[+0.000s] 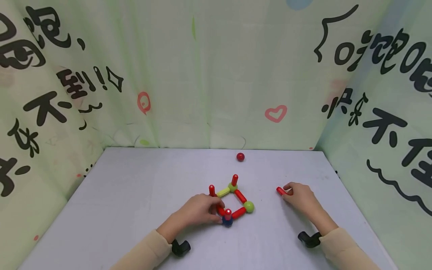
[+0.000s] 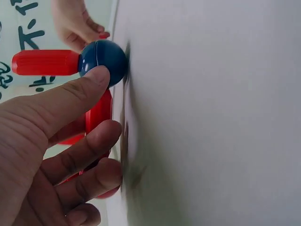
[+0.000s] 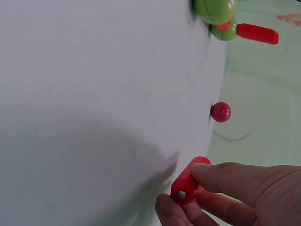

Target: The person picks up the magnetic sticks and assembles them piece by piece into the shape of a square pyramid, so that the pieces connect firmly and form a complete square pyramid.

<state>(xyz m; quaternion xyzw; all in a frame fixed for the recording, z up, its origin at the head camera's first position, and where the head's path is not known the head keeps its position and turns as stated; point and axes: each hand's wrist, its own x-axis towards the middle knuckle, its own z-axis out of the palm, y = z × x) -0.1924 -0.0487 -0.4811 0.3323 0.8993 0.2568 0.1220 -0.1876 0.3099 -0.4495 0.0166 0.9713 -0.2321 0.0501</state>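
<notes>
On the table stands a square frame of magnetic rods and balls. Its near corner is a blue ball [image 1: 227, 221] with an upright red rod [image 2: 44, 62] on top. Green balls [image 1: 249, 207] form other corners, joined by red rods and one yellow-green rod [image 1: 223, 192]. My left hand [image 1: 204, 210] grips the near-left side, thumb on the blue ball and fingers curled beside the red rods; it hides the left corner. To the right of the frame, my right hand [image 1: 301, 197] pinches a loose red magnetic rod [image 3: 188, 183], a silvery metal dot showing at its end.
A lone red ball [image 1: 240, 157] lies near the back edge of the white table [image 1: 152, 172]. Pale green curtains [image 1: 209, 75] with black writing enclose the back and both sides.
</notes>
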